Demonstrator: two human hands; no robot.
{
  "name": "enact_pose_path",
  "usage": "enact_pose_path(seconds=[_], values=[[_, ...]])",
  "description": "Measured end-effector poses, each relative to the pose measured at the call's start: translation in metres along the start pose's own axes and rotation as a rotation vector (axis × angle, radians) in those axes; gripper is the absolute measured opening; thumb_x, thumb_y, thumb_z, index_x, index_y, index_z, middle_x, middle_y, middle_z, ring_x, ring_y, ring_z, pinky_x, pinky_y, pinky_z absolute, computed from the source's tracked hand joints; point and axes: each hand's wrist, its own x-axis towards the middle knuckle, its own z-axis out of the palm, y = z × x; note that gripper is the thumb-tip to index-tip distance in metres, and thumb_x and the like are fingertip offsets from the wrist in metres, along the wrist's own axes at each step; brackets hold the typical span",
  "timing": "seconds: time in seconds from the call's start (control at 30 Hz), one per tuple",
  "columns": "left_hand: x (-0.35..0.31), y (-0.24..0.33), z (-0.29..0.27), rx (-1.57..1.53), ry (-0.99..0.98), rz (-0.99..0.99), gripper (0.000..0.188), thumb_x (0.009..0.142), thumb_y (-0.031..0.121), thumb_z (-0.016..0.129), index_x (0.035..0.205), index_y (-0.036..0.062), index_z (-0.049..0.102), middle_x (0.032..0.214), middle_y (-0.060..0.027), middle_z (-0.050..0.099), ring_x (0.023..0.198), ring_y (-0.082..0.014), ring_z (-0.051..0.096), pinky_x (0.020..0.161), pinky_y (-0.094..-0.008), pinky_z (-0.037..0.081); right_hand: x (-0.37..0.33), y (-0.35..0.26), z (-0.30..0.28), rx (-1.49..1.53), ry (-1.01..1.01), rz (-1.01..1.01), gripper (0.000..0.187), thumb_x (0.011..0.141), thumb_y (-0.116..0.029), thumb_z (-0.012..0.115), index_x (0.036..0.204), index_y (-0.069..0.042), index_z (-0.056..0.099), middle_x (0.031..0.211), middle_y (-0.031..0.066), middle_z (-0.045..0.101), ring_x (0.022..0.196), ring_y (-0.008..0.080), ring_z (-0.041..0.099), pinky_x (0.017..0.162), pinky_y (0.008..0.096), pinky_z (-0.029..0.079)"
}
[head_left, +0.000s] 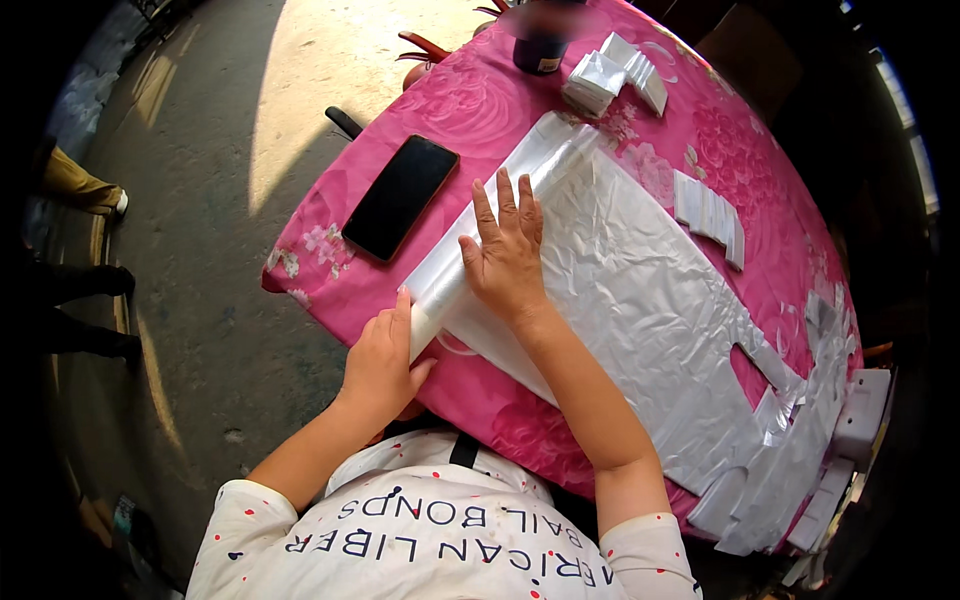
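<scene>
A roll of clear silvery plastic film (440, 290) lies slantwise across the pink table. Its near end is in my left hand (382, 355), the fingers closed round it and one finger laid along its side. My right hand (508, 245) rests flat on top of the roll, fingers spread. From the roll a wrinkled plastic sheet (640, 300) spreads to the right under my right forearm. Toward the table's right edge the sheet ends in loose strips (780, 480) with cut-out gaps.
A black phone (400, 197) lies left of the roll on the pink floral tablecloth (480, 90). Folded white packets (710, 217) sit beyond the sheet, more packets (597, 82) near a dark cup (541, 50). White boxes (860, 410) stand off the right edge. Other people's legs (85, 185) show at left.
</scene>
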Motion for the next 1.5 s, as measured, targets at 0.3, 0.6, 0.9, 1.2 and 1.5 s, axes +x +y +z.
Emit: enact_pose_path(seconds=[0.3,0.6,0.9,1.2,1.5], values=[[-0.007,0.012,-0.026,-1.695,-0.846,-0.27,0.075,0.074,0.036,0.069,0.131,-0.0019,0.038,0.112,-0.0175,0.057,0.081,-0.0175,0.061,0.073,-0.0301,0.051,-0.006,-0.037,-0.068,1.855,0.296,0.738,0.067,0.085,-0.022,0.062,0.133,0.001,0.023,0.13,0.0235,0.038,0.11,0.0279,0.051,0.091,0.0369,0.047],[-0.003,0.048,-0.017,-1.344,-0.877,-0.343,0.063,0.069,0.024,0.074,0.121,0.0009,0.045,0.08,-0.0036,0.055,0.07,-0.0137,0.057,0.066,-0.0301,0.05,-0.025,-0.034,-0.09,1.597,0.278,0.844,0.053,0.083,-0.025,0.065,0.12,0.0,0.036,0.094,0.0106,0.055,0.079,0.0159,0.059,0.07,0.0309,0.053],[-0.006,0.053,-0.011,-1.447,-0.89,-0.345,0.082,0.063,0.049,0.077,0.121,0.0017,0.045,0.097,-0.0073,0.058,0.085,-0.0155,0.058,0.071,-0.0285,0.05,-0.063,-0.043,-0.087,1.671,0.297,0.836,0.06,0.084,-0.025,0.065,0.127,-0.001,0.031,0.095,0.0115,0.054,0.079,0.0174,0.059,0.07,0.0323,0.053],[-0.015,0.018,0.009,-1.073,-1.011,-0.503,0.04,0.087,0.042,0.054,0.1,0.0041,0.05,0.077,-0.0057,0.057,0.067,-0.0134,0.057,0.062,-0.0279,0.049,-0.095,0.034,-0.086,1.383,0.386,0.91,0.058,0.082,-0.017,0.066,0.127,0.001,0.034,0.106,0.0107,0.053,0.097,0.015,0.054,0.085,0.0294,0.045],[-0.044,-0.008,0.008,-1.043,-1.136,-0.557,0.037,0.086,0.028,0.059,0.112,0.0025,0.052,0.074,-0.004,0.055,0.065,-0.0117,0.054,0.06,-0.0267,0.049,-0.1,0.101,-0.14,0.995,0.029,0.947,0.029,0.084,-0.028,0.062,0.103,-0.005,0.062,0.086,-0.0003,0.061,0.073,0.0062,0.051,0.064,0.0205,0.042]])
